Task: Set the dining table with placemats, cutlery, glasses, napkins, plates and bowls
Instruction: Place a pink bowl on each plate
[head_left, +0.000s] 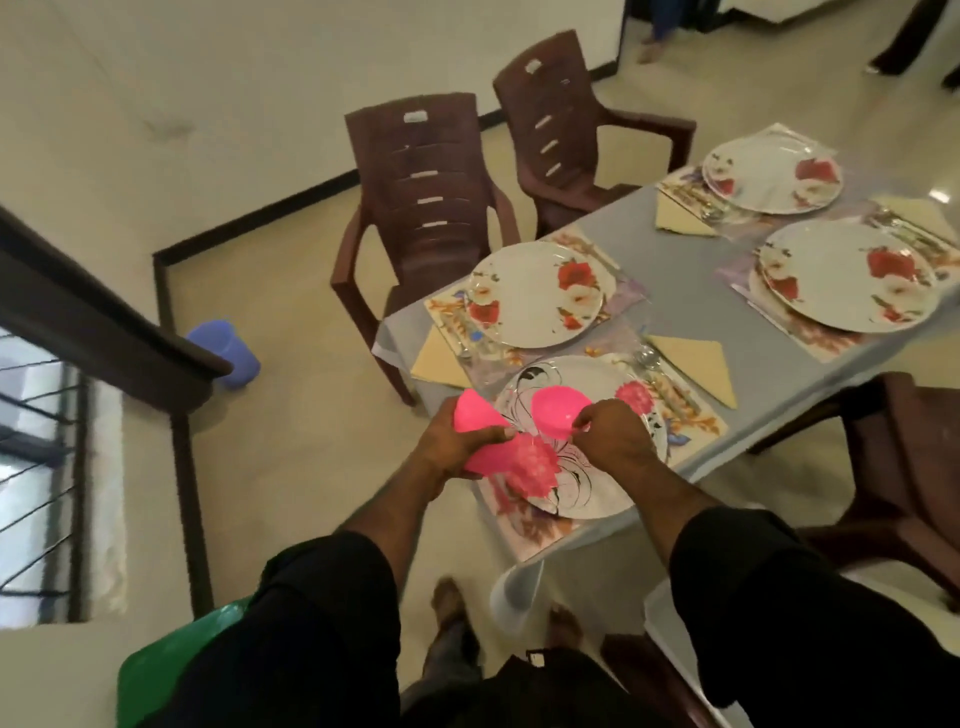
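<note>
Left hand (457, 441) gripped a stack of pink bowls (485, 441); right hand (613, 434) pinched the rim of one pink bowl (561, 410) over the nearest plate (587, 483) on the worktop (691, 291).

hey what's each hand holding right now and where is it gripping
The left hand grips a stack of pink bowls around its side. The right hand pinches the rim of a single pink bowl over the nearest plate.
</note>
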